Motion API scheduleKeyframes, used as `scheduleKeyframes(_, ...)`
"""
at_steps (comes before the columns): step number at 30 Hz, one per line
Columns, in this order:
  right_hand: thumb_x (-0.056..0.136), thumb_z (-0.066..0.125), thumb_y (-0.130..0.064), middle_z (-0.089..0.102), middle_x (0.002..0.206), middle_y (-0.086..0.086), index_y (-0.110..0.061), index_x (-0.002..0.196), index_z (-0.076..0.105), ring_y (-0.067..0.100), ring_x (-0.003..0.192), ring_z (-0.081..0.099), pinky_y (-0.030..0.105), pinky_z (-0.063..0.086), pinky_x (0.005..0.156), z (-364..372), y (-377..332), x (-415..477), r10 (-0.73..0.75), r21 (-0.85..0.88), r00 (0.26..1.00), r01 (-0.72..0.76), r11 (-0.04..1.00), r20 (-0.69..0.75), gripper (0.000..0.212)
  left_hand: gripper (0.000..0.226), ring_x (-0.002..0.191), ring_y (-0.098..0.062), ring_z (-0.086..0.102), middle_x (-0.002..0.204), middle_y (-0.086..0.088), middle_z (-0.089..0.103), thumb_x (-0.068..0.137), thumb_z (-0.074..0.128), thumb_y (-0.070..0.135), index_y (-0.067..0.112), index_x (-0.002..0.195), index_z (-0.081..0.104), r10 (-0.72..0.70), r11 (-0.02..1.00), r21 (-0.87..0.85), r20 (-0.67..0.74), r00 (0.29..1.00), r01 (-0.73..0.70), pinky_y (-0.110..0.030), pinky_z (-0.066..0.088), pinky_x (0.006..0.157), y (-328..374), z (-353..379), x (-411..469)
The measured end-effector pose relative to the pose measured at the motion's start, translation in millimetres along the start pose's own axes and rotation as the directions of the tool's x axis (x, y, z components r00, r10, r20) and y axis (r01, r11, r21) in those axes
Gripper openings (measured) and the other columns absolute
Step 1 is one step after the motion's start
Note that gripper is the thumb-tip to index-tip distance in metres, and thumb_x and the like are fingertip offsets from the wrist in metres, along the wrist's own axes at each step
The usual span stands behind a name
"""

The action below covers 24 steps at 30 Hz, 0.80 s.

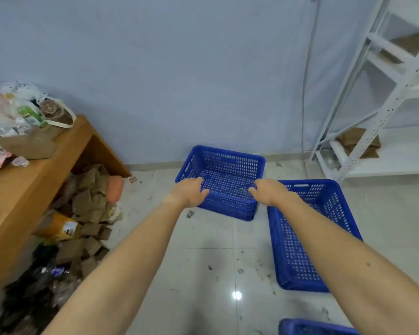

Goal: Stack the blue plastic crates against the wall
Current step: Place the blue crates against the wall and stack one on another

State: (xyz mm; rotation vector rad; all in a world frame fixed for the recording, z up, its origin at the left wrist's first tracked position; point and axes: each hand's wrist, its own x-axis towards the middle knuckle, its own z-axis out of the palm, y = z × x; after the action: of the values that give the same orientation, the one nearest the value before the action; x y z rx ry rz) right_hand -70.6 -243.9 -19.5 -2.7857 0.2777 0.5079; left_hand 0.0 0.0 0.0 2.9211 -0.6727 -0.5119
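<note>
Left hand: closed over the near rim of the far crate at its left corner, fingers curled inside the wall; the grip is tight on the plastic.
Right hand: closed over the same near rim toward its right corner, fingers hooked over the edge; this grip also has hold of the crate.
Far crate: blue, perforated, open side up, on the floor near the wall; whether its far side touches the skirting cannot be told. Nothing lies in it.
Second crate: blue, same kind, on the floor just beside the far crate to its right and nearer the camera, partly hidden by the right forearm. What shows of its inside holds nothing.
Third crate: only a blue rim at the bottom edge of the view; contents not visible.
Floor: pale glossy tiles, scattered with small dark scraps.
Tabletop: wooden, at the left, carrying a brown cardboard box heaped with bags and packaging.
Under the tabletop: a pile of small brown cartons and dark litter.
Shelving: white metal rack at the right by the wall, with flattened cardboard on its shelves.
</note>
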Motion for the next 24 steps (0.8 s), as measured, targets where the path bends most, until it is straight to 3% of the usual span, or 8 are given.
scheduleKeyframes(3, 0.098, 0.038, -0.035, 0.063, 0.117, 0.015, -0.008, 0.113, 0.057, 0.031, 0.098, 0.059, 0.041, 0.048, 0.08, -1, 10, 13, 0.012, 0.012, 1.0, -0.012, 1.0, 0.021, 0.037, 0.042, 0.106, -0.029, 0.06, 0.123, -0.01, 0.064, 0.095, 0.041, 0.042, 0.011, 0.122, 0.054, -0.076, 0.997, 0.01, 0.049, 0.996, 0.076, -0.043, 0.05, 0.089, -9, 0, 12)
scheduleKeyframes(8, 0.097, 0.039, -0.033, 0.064, 0.116, 0.012, -0.009, 0.115, 0.06, 0.029, 0.096, 0.059, 0.041, 0.049, 0.08, 0, 9, 58, 0.007, -0.012, 0.998, -0.007, 1.0, 0.06, 0.036, 0.042, 0.107, -0.029, 0.06, 0.123, -0.009, 0.062, 0.093, 0.043, 0.035, 0.011, 0.127, 0.051, -0.159, 0.987, -0.016, 0.112, 0.981, 0.162, -0.041, 0.048, 0.089, -34, 5, 52)
scheduleKeyframes(15, 0.093, 0.04, -0.03, 0.066, 0.111, 0.01, -0.012, 0.104, 0.061, 0.027, 0.091, 0.059, 0.037, 0.045, 0.073, 18, 1, 165, 0.082, -0.078, 0.994, -0.076, 0.994, 0.078, 0.029, 0.026, 0.087, -0.025, 0.059, 0.115, -0.012, 0.064, 0.091, 0.047, 0.033, 0.014, 0.109, 0.048, -0.134, 0.978, -0.135, 0.197, 0.971, 0.162, -0.035, 0.046, 0.072, -101, 46, 162)
scheduleKeyframes(18, 0.094, 0.04, -0.027, 0.063, 0.104, 0.01, -0.011, 0.094, 0.053, 0.027, 0.084, 0.053, 0.036, 0.041, 0.071, 27, -2, 223, 0.167, -0.036, 0.986, -0.166, 0.986, 0.029, 0.02, 0.025, 0.095, -0.028, 0.061, 0.115, -0.011, 0.064, 0.091, 0.048, 0.03, 0.013, 0.109, 0.047, -0.114, 0.957, -0.237, 0.23, 0.966, 0.17, -0.038, 0.049, 0.079, -127, 62, 226)
scheduleKeyframes(21, 0.097, 0.04, -0.023, 0.063, 0.11, 0.012, -0.007, 0.105, 0.056, 0.027, 0.084, 0.051, 0.037, 0.043, 0.074, 44, -10, 267, 0.163, -0.037, 0.982, -0.16, 0.986, 0.092, 0.024, 0.036, 0.106, -0.032, 0.061, 0.121, -0.013, 0.062, 0.095, 0.048, 0.027, 0.008, 0.125, 0.046, -0.075, 0.957, -0.25, 0.286, 0.955, 0.15, -0.038, 0.046, 0.084, -145, 64, 270)
scheduleKeyframes(24, 0.098, 0.041, -0.022, 0.062, 0.118, 0.017, -0.007, 0.118, 0.055, 0.033, 0.093, 0.058, 0.039, 0.044, 0.076, 64, -15, 314, 0.162, 0.003, 0.981, -0.163, 0.987, 0.111, 0.029, 0.038, 0.102, -0.033, 0.06, 0.121, -0.015, 0.062, 0.097, 0.045, 0.029, 0.008, 0.128, 0.044, -0.037, 0.965, -0.233, 0.322, 0.946, 0.117, -0.039, 0.044, 0.083, -169, 67, 322)
